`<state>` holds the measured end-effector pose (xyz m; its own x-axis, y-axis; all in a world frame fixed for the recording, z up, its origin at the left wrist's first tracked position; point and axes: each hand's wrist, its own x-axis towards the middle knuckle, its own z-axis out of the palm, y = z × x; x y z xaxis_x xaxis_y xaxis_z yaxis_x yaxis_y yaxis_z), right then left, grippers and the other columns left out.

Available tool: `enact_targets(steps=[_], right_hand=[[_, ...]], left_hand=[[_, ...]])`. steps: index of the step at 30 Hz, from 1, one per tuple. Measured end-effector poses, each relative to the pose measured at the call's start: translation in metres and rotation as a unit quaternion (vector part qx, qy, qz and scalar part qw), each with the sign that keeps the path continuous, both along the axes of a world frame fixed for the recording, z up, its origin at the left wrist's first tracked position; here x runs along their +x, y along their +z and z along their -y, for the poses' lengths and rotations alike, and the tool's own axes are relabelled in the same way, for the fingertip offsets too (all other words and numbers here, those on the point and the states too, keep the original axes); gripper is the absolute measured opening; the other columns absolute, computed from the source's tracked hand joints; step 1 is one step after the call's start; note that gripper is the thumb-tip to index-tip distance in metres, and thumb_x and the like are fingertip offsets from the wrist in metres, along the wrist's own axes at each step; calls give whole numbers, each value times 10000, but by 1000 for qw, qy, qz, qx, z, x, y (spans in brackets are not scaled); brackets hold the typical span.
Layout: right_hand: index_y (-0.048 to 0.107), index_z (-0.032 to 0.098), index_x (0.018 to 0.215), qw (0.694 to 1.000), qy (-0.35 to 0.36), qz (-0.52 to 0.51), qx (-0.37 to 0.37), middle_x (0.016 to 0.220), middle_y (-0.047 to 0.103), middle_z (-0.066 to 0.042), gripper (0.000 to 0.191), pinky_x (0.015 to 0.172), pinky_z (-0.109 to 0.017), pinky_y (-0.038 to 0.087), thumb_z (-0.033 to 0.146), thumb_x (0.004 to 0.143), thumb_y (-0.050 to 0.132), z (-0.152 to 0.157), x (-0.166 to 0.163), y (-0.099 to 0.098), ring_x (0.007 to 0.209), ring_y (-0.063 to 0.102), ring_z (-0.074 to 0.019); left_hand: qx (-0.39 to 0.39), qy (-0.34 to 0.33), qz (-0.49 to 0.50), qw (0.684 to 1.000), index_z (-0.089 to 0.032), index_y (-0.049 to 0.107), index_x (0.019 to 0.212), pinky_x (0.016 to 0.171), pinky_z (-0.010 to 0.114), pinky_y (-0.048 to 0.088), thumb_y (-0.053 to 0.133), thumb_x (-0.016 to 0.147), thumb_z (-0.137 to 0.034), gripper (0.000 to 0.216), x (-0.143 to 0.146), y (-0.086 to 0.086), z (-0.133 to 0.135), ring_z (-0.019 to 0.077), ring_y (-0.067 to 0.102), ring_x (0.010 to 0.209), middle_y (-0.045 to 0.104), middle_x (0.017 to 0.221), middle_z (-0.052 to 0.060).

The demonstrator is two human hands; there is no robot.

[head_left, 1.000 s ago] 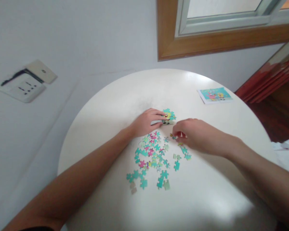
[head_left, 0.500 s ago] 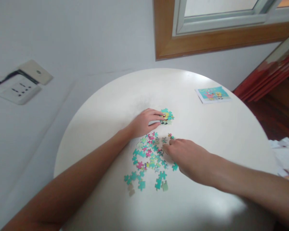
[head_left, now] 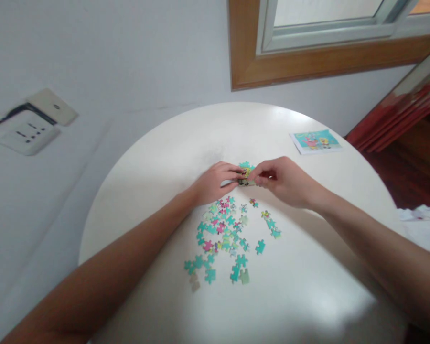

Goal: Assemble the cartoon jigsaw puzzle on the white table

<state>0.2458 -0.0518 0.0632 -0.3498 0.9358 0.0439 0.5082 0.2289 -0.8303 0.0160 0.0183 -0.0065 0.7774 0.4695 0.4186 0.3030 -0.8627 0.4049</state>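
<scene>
A small joined section of jigsaw puzzle [head_left: 246, 165], teal with a yellow cartoon figure, lies near the middle of the white round table. My left hand [head_left: 213, 182] rests at its left side, fingers stretched out over the section and thumb apart below them. At the section's lower right, my right hand [head_left: 280, 179] is closed in a pinch, its fingertips on a puzzle piece that they mostly hide. Loose puzzle pieces [head_left: 230, 220] in teal, pink and pale green spread out below both hands.
A picture card [head_left: 316, 142] with cartoon figures lies at the back right of the table [head_left: 157, 157]. Short rows of pieces [head_left: 271, 223] sit right of the loose pile. Behind are a wall socket [head_left: 30, 131], a window frame [head_left: 249, 62] and a red curtain [head_left: 387, 114].
My right hand has moved up from the loose pieces to the right side of the joined section, uncovering pieces beneath it. My left hand has stayed in place.
</scene>
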Motion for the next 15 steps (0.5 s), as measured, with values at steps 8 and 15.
enact_targets(steps=[8,15], right_hand=[[705,151,764,984,-143,-92,-41,642,681,-33,58,593,-278,494,197,741,732,-31,18,-15,594,613,-142],[736,124,756,990,-136,-33,-27,687,726,-79,87,633,-295,502,163,773,661,-32,15,-27,655,665,-182]], left_hand=[[-1,7,-7,1000,-246,688,1213,1033,445,470,581,956,-192,283,0,2,2,215,611,1166,682,1262,69],[-6,5,-9,1000,-249,684,1227,1034,449,472,573,961,-205,292,0,2,2,217,609,1168,677,1263,76]])
